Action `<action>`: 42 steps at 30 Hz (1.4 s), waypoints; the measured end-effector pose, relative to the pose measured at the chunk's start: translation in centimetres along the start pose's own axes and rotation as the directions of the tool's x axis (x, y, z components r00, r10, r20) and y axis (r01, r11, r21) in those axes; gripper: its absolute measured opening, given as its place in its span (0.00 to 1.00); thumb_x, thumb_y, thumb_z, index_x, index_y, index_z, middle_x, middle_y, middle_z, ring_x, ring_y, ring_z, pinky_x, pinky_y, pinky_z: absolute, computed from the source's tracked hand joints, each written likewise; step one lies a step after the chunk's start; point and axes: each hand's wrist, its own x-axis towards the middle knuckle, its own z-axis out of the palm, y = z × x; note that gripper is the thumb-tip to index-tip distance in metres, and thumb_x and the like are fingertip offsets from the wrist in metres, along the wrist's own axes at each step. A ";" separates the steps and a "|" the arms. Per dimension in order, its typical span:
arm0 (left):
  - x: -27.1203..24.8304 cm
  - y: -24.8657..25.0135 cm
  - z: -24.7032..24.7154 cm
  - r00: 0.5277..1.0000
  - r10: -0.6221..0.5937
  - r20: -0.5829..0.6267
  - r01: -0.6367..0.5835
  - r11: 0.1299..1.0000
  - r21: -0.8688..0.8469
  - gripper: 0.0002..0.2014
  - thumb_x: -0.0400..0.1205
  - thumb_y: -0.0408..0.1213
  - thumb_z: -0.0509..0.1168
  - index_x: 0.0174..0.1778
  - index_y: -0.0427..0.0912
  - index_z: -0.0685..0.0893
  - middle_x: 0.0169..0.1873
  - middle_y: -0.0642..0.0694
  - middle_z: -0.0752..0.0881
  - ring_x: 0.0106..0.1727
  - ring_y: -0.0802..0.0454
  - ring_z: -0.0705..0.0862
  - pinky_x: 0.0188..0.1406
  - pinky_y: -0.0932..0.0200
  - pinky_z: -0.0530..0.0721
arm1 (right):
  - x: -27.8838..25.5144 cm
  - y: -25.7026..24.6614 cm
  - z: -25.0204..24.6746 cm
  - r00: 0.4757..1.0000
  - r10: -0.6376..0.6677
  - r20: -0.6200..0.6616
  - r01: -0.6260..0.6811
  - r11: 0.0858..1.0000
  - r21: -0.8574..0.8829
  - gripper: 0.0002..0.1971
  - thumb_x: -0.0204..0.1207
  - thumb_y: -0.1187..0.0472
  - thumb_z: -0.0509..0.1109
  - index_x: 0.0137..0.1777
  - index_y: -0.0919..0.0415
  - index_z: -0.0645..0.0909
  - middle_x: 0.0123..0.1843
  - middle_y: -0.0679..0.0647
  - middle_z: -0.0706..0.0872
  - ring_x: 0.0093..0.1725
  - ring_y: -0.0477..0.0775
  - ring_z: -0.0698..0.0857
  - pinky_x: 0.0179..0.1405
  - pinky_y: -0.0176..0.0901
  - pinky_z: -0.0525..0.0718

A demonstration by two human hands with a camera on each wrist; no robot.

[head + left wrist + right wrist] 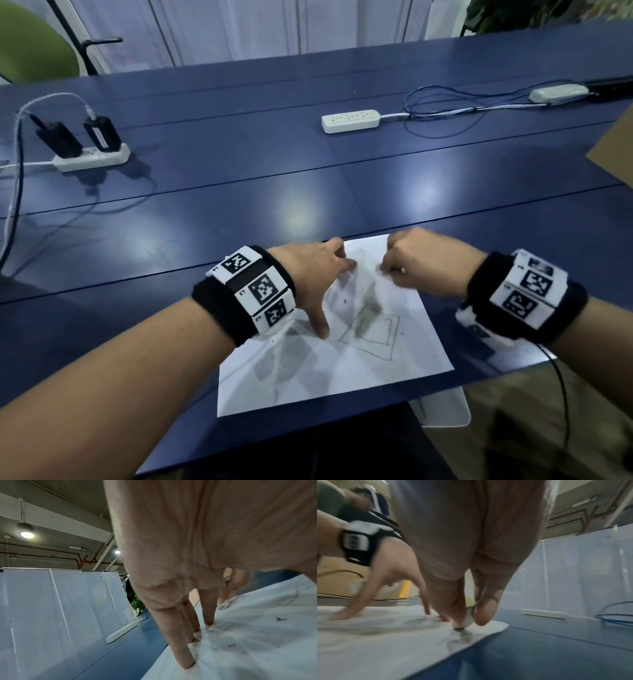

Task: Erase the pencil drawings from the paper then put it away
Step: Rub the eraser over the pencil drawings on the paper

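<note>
A white sheet of paper (383,363) lies at the near edge of the blue table (274,192), with pencil squares (371,334) drawn at its middle. My left hand (318,274) presses the sheet down with spread, straight fingers (181,654). My right hand (407,260) is at the paper's far end and pinches a small white eraser (464,620) between thumb and fingers, its tip touching the paper (385,642). Dark eraser crumbs (280,619) lie on the sheet (248,649). The right wrist view is blurred.
A white power strip (351,120) with a blue cable sits mid-table, another strip (92,159) with two black adapters at the left. A white box (558,92) is far right, a cardboard corner (616,150) at the right edge. A green chair (30,41) stands behind.
</note>
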 end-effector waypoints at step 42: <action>0.3 0.2 -0.2 1.000 -0.004 0.010 0.004 0.999 0.045 0.57 0.61 0.59 0.82 0.83 0.51 0.60 0.74 0.53 0.64 0.72 0.51 0.73 0.59 0.52 0.82 | -1.2 0.5 1.1 0.983 -0.180 0.040 0.170 0.969 0.180 0.12 0.71 0.60 0.71 0.52 0.47 0.89 0.46 0.45 0.85 0.40 0.42 0.78 0.40 0.35 0.76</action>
